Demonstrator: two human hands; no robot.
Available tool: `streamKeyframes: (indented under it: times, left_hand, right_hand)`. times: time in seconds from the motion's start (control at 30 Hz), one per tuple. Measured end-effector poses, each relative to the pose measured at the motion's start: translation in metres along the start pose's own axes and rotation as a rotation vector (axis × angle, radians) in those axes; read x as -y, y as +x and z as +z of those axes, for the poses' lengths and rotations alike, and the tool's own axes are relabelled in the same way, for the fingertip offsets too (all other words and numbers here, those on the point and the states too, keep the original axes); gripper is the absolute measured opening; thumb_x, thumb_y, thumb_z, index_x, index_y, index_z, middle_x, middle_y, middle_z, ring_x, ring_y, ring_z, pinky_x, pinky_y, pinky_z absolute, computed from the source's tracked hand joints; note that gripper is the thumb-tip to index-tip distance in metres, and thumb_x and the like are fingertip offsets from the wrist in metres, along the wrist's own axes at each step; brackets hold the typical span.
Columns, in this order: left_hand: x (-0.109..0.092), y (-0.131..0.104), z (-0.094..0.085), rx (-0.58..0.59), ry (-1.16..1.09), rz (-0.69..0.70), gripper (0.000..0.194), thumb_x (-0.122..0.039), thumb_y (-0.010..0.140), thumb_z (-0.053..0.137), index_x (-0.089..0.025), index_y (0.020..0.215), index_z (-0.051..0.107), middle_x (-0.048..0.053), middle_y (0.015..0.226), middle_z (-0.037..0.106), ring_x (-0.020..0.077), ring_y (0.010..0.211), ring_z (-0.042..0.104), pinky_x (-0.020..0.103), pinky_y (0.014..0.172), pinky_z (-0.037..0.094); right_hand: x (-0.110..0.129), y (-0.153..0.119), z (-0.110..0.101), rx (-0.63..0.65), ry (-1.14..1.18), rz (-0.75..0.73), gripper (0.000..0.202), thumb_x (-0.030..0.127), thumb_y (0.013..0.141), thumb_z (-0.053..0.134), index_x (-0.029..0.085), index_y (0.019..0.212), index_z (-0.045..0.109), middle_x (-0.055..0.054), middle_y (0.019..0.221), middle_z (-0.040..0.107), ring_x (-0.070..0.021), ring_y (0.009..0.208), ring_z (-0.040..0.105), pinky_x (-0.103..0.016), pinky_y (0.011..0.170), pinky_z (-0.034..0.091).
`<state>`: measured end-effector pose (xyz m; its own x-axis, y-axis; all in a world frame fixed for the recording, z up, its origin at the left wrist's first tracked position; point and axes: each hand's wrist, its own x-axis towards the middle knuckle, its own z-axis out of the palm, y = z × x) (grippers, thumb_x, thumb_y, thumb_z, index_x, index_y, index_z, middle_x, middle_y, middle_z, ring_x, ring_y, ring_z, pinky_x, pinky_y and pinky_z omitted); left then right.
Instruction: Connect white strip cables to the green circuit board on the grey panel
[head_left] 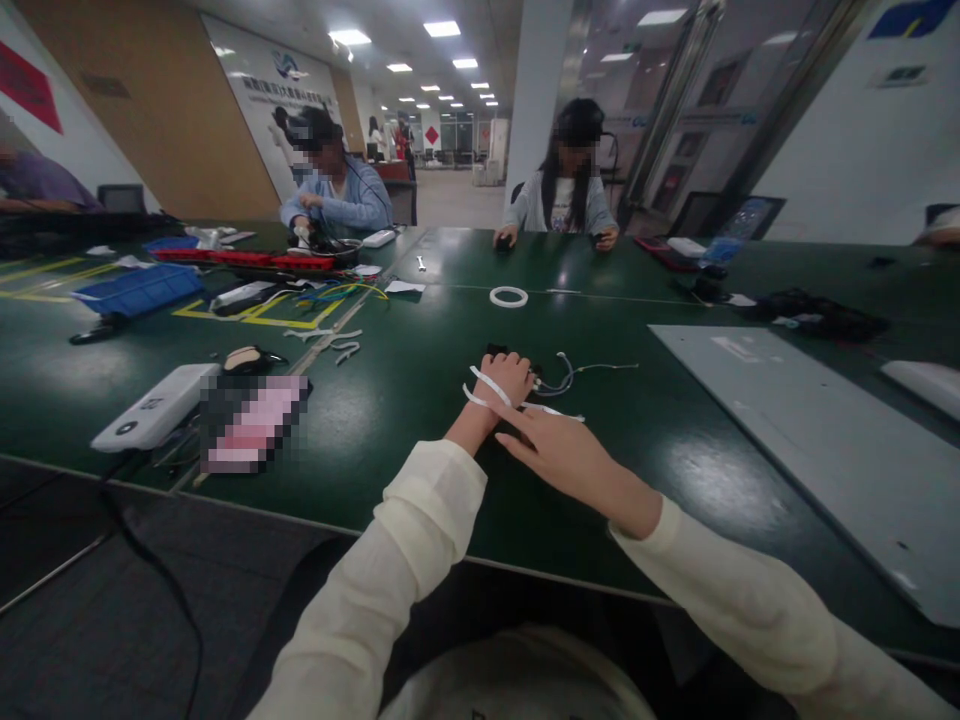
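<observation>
My left hand [508, 380] is over the table with its fingers curled down, and a small black piece [496, 350] shows just beyond the knuckles. What lies under those fingers is hidden. Narrow white strips [491, 384], which look like tape, lie across the back of this hand and wrist, their ends sticking out to the left. My right hand [574, 455] reaches in from the right, index finger at the strips on the left wrist, thumb apart below. Beside the left hand lies a thin grey cable [568, 380]. Another white strip [553, 411] extends behind the right hand.
A white ring-shaped roll [508, 297] lies farther out. Left are a white power bank [154, 408], a pixelated pink item [259, 425], a mouse [251, 359] and a blue tray [139, 290]. A grey panel [810, 430] covers the right side. Two people sit opposite.
</observation>
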<state>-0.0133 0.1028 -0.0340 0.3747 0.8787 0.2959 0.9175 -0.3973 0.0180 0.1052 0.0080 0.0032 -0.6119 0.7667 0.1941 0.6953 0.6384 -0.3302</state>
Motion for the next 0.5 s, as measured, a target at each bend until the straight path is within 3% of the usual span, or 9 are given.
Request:
streamKeyframes:
  times: [0.07,0.13,0.2,0.27,0.33,0.4,0.5]
  left_hand:
    - [0.0,-0.001,-0.001,-0.001,-0.005,0.002,0.03,-0.033,0.093,0.032,-0.017,0.1,0.056,0.008,0.104,0.058,0.0221,0.098,0.053,0.038,0.084,0.037]
    - [0.0,-0.001,-0.001,-0.001,-0.012,0.0,0.03,-0.034,0.093,0.032,-0.017,0.101,0.056,0.008,0.104,0.059,0.0225,0.099,0.053,0.039,0.085,0.037]
    - [0.0,-0.001,-0.001,0.003,-0.022,-0.011,0.032,-0.036,0.093,0.032,-0.017,0.102,0.056,0.008,0.105,0.059,0.0229,0.1,0.053,0.039,0.086,0.037]
    - [0.001,0.0,-0.001,0.02,-0.043,-0.021,0.034,-0.038,0.093,0.031,-0.017,0.103,0.055,0.008,0.105,0.059,0.0233,0.101,0.053,0.041,0.088,0.037]
    - [0.003,0.001,-0.003,0.04,-0.072,-0.024,0.035,-0.039,0.094,0.029,-0.018,0.106,0.054,0.008,0.108,0.06,0.0237,0.103,0.053,0.043,0.09,0.036]
    - [0.006,0.003,-0.007,0.049,-0.097,-0.004,0.036,-0.04,0.094,0.028,-0.019,0.113,0.051,0.008,0.114,0.058,0.0236,0.108,0.051,0.044,0.093,0.035]
    - [0.013,0.002,-0.015,0.069,-0.143,0.053,0.043,-0.044,0.093,0.03,-0.02,0.127,0.042,0.008,0.128,0.051,0.0232,0.118,0.045,0.041,0.098,0.034]
  right_hand:
    - [-0.012,-0.002,-0.012,-0.027,-0.043,0.071,0.048,0.049,0.089,0.038,0.029,0.133,0.044,-0.005,0.087,0.064,-0.0194,0.07,0.059,-0.03,0.063,0.043]
    - [-0.042,-0.003,-0.029,-0.084,-0.052,0.179,0.051,0.05,0.09,0.036,0.028,0.136,0.037,-0.003,0.082,0.065,-0.0175,0.065,0.059,-0.028,0.062,0.043]
    - [-0.088,-0.006,-0.044,-0.182,-0.086,0.305,0.052,0.047,0.091,0.033,0.024,0.138,0.033,-0.004,0.089,0.066,-0.0182,0.071,0.061,-0.029,0.067,0.044]
    - [-0.142,-0.014,-0.053,-0.306,-0.236,0.423,0.051,0.042,0.091,0.034,0.016,0.135,0.038,-0.011,0.105,0.062,-0.0225,0.092,0.059,-0.032,0.08,0.043]
    - [-0.191,-0.028,-0.052,-0.316,-0.414,0.527,0.051,0.04,0.09,0.036,0.008,0.128,0.044,-0.019,0.119,0.054,-0.0284,0.11,0.049,-0.037,0.09,0.038]
    - [-0.226,-0.044,-0.045,-0.324,-0.523,0.712,0.056,0.042,0.088,0.037,0.004,0.128,0.043,-0.024,0.122,0.048,-0.0347,0.116,0.042,-0.044,0.09,0.037]
    - [-0.251,-0.062,-0.032,-0.3,-0.517,0.857,0.063,0.046,0.088,0.035,0.003,0.134,0.034,-0.026,0.122,0.048,-0.0374,0.114,0.043,-0.049,0.087,0.037]
